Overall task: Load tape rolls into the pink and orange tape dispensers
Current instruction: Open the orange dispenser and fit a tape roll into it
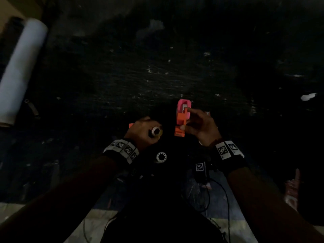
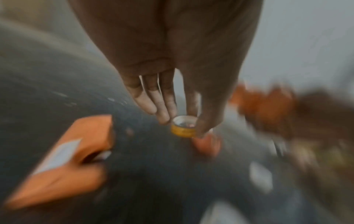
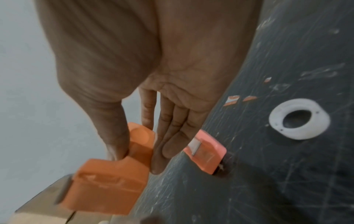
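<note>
My left hand [image 2: 193,119] pinches a small yellow tape roll [image 2: 182,131] between thumb and fingers, just above the dark table; in the head view the tape roll [image 1: 155,131] shows its white core. My right hand [image 3: 138,160] grips the orange tape dispenser [image 3: 107,189] by its sides, thumb on one face and fingers on the other, lifted off the table. In the head view the orange dispenser [image 1: 179,132] is right of the roll. The pink tape dispenser [image 1: 183,103] lies on the table just beyond it, and also shows as the pink dispenser [image 3: 208,156] behind my fingers.
A white ring [image 1: 161,157] lies on the scratched dark table [image 1: 157,76] between my wrists. An orange piece [image 1: 130,125] with a white label sits left of my left hand. A white paper roll [image 1: 19,67] lies far left. Cables [image 1: 219,199] hang at the near edge.
</note>
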